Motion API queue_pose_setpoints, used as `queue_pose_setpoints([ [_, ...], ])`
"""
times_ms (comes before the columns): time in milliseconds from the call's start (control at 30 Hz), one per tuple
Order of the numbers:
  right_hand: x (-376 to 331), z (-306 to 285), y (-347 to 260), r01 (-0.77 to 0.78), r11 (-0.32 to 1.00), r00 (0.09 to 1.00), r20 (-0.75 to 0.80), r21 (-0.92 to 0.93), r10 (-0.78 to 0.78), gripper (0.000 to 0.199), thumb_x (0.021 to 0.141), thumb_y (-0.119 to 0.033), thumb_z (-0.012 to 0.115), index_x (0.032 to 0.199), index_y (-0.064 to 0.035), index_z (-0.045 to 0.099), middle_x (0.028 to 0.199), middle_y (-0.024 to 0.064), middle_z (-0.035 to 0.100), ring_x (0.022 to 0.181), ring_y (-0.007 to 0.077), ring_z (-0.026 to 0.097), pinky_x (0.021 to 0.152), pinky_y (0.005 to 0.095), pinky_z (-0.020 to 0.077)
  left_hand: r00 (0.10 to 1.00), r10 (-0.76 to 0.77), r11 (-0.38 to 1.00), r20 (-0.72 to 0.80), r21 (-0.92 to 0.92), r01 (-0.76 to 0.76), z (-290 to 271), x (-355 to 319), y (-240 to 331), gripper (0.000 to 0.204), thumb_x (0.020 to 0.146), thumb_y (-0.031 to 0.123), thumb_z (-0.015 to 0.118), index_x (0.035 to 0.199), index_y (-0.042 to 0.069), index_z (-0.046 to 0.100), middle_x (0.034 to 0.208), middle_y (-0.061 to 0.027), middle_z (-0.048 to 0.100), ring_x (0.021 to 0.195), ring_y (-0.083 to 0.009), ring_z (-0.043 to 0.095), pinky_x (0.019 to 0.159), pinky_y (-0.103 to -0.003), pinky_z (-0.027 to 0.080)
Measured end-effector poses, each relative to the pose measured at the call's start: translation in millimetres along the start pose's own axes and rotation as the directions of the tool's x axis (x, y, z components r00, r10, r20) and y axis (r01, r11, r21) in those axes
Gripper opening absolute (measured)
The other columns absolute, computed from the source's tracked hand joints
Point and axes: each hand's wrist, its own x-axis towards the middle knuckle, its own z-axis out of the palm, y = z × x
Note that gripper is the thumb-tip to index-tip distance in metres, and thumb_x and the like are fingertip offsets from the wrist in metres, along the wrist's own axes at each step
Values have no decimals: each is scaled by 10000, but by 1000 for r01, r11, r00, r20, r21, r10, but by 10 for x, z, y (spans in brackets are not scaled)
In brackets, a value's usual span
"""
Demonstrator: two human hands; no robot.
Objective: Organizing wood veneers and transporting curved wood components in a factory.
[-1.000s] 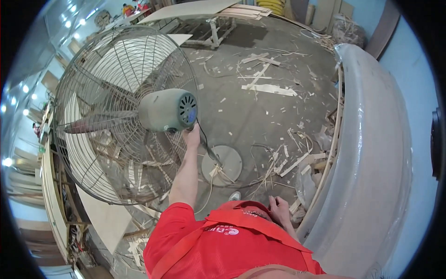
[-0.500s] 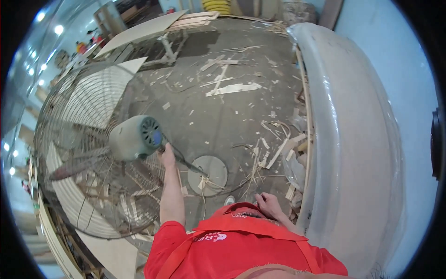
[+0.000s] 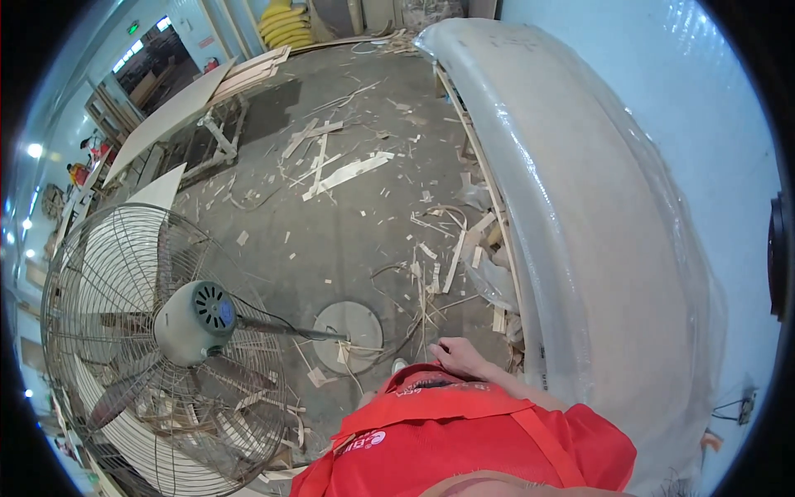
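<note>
A large standing fan with a grey-green motor housing (image 3: 184, 325) is at my left. Its round wire cage (image 3: 91, 248) surrounds dark blades. A slanting pole (image 3: 277, 327) joins the fan to a round grey base (image 3: 360, 319) on the floor. My left hand is out of sight. My right hand (image 3: 460, 358) hangs in front of the red apron (image 3: 447, 406), its fingers curled in a loose fist; nothing shows in them. Thin wood strips (image 3: 429, 311) and a cord lie on the floor beyond it.
A long curved stack under clear plastic film (image 3: 571, 207) runs along my right. Wood scraps (image 3: 348, 174) litter the dusty floor. A workbench with pale boards (image 3: 178, 108) stands at the far left, and yellow coiled hose (image 3: 284, 25) lies at the back.
My left hand has let go of the fan's motor housing and left the view. The view has shifted, with the fan now lower and farther left. My right hand stays loosely curled.
</note>
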Motion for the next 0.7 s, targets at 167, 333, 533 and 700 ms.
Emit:
queue_pose_setpoints([
  [167,66,-60,140,19,1000,1000,-11,-3,-19,438,958,-373,570,799,33,616,744,258,622,706,418,623,656,451,485,949,-198,959,-247,-247,136,144,-114,287,400,811,339,609,859,-41,723,795,-229,706,768,-345,712,688,-440,543],
  [333,105,-113,279,151,985,988,3,-79,-151,392,967,-330,567,828,35,599,734,271,586,624,369,552,633,422,469,905,-385,859,-180,-428,281,49,-52,314,442,801,368,599,855,-51,729,811,-254,703,814,-373,713,732,-446,545],
  [533,77,-377,405,101,990,995,19,-101,-99,340,970,-292,559,863,28,598,747,265,594,640,380,575,642,417,480,916,-391,834,-86,-455,313,56,144,518,482,796,394,587,836,-68,719,812,-283,687,878,-428,691,777,-476,534],
  [700,1,-538,522,59,977,994,-98,204,-39,184,980,-115,478,1016,11,607,788,160,653,645,230,622,658,337,517,944,-283,933,-170,-276,230,197,354,648,508,804,417,581,844,-71,717,834,-296,682,890,-437,686,796,-480,530],
])
